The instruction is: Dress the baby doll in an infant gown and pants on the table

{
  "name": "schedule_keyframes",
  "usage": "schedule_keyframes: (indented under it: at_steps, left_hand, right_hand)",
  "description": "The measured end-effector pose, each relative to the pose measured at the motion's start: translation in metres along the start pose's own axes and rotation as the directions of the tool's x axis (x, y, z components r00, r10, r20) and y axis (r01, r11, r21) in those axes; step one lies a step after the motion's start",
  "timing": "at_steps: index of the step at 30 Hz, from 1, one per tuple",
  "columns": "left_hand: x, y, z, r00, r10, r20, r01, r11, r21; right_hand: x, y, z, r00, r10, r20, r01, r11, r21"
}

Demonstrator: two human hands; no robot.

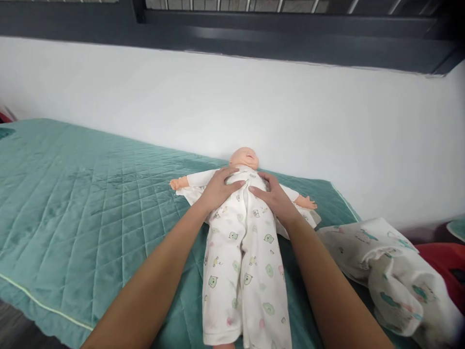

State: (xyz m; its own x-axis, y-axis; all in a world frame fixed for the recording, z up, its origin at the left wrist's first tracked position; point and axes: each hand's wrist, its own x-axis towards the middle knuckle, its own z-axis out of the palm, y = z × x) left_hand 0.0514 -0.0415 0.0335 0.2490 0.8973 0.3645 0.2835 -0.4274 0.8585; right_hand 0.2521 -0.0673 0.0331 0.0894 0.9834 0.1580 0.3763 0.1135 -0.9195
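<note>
A baby doll [244, 157] lies on its back, head toward the wall and arms spread to both sides. It wears white printed trousers [221, 271] with green bear faces, reaching high up its torso, over a white top. My left hand [222, 186] rests on the left side of the doll's chest, thumb and fingers apart. Opposite it, my right hand [275, 196] lies on the other side with its thumb near the middle seam. Both thumbs touch the cloth at the front. A printed white cloth [308, 216] is spread under the doll's arms.
Beneath the doll is a green quilted bed cover [109, 218]. A crumpled white printed cloth [392, 271] lies at the right, beside something red [443, 261]. Behind stands a white wall [181, 106] under a dark window frame [254, 34].
</note>
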Motion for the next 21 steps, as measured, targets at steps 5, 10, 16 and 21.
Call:
schedule_keyframes:
  at_steps: [5, 10, 16, 21]
  left_hand:
    - [-0.010, 0.006, 0.001, 0.998, -0.032, -0.055, 0.032, 0.999, 0.008]
    - [-0.015, 0.006, 0.004, 0.992, 0.055, -0.109, -0.041, 0.991, 0.130]
    - [-0.019, 0.003, 0.003, 0.959, 0.283, 0.004, -0.251, 0.844, 0.473]
    - [-0.028, 0.001, 0.002, 0.943, 0.321, 0.088, -0.304, 0.723, 0.620]
  right_hand:
    - [-0.009, -0.006, 0.000, 1.000, 0.016, 0.014, -0.017, 1.000, 0.023]
    - [-0.017, -0.007, 0.003, 0.997, -0.071, -0.034, 0.069, 0.996, -0.050]
    - [-0.022, -0.007, 0.005, 0.950, -0.307, -0.057, 0.288, 0.932, -0.220]
    - [-0.029, -0.010, 0.006, 0.867, -0.495, -0.065, 0.435, 0.813, -0.386]
